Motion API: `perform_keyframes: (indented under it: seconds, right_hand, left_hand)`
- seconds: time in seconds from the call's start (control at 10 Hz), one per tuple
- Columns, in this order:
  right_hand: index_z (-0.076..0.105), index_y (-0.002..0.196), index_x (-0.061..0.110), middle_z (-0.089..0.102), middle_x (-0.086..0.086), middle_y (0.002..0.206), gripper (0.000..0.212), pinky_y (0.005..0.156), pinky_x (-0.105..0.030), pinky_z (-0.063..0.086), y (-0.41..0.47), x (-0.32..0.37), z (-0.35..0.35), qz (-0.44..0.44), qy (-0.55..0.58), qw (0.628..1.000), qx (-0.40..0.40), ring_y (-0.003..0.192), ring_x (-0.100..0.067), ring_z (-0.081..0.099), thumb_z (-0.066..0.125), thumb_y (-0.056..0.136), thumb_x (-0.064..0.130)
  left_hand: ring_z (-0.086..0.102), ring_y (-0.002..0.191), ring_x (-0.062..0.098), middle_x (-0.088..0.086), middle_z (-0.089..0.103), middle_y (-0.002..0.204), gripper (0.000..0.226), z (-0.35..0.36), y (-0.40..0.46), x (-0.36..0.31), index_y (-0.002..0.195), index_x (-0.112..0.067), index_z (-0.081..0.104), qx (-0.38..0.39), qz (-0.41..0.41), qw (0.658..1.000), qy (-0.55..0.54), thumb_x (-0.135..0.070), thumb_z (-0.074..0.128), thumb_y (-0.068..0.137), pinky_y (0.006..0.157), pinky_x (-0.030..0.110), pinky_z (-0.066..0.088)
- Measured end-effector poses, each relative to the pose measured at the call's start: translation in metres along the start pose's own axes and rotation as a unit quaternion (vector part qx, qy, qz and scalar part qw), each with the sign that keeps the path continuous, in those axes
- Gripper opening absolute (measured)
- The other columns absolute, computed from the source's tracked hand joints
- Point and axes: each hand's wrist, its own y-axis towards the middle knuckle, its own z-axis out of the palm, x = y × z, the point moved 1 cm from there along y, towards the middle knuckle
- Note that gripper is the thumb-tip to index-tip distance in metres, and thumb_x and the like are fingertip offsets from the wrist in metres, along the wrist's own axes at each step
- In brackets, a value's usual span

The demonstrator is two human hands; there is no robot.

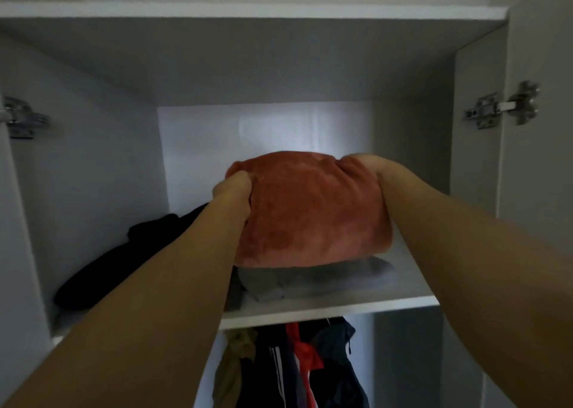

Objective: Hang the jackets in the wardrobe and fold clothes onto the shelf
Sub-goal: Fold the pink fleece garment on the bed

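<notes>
A folded rust-red fleece garment [310, 212] is held over the white wardrobe shelf [341, 308], its lower edge touching a folded grey garment [310, 280] that lies on the shelf. My left hand [232, 190] grips the red bundle's left side and my right hand [366, 167] grips its upper right corner. A black garment [124, 262] lies on the shelf to the left, partly behind my left forearm. Below the shelf hang several jackets [294, 367], olive, dark blue and red.
The wardrobe's upper shelf board [248, 12] runs overhead. Both doors stand open, with metal hinges at the left [21, 119] and right [502, 108]. The right part of the shelf beside the grey garment is bare.
</notes>
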Motion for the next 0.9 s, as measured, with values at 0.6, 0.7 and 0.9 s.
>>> perform_keyframes:
  seconds: [0.6,0.7,0.9]
  right_hand:
    - [0.05,0.125,0.002,0.055,-0.021,0.125,0.041,0.093,-0.044,0.042,0.187,-0.157,0.12,-0.02,-0.238,0.971,0.006,0.115,-0.038,0.052,0.026,0.105,0.029]
    - [0.049,0.128,0.002,0.053,-0.021,0.128,0.043,0.096,-0.044,0.041,0.187,-0.153,0.121,-0.027,-0.248,0.968,0.018,0.118,-0.039,0.051,0.025,0.105,0.029]
    - [0.044,0.137,0.007,0.049,-0.019,0.137,0.051,0.103,-0.043,0.04,0.158,-0.13,0.095,-0.028,-0.226,0.974,0.008,0.121,-0.034,0.049,0.023,0.103,0.04]
  left_hand:
    - [0.004,0.151,0.02,0.0,0.006,0.164,0.08,0.034,0.127,0.149,0.156,-0.022,0.012,0.134,0.192,0.741,0.63,-0.056,0.004,0.084,0.122,0.042,0.006]
    - [-0.002,0.151,0.021,0.002,0.002,0.164,0.066,0.034,0.137,0.154,0.156,-0.019,0.009,0.138,0.185,0.747,0.623,-0.049,0.011,0.098,0.122,0.037,0.001]
    - [0.001,0.151,0.023,-0.003,0.003,0.165,0.083,0.032,0.126,0.132,0.156,-0.03,0.015,0.136,0.124,0.751,0.635,-0.064,0.006,0.08,0.12,0.055,0.005]
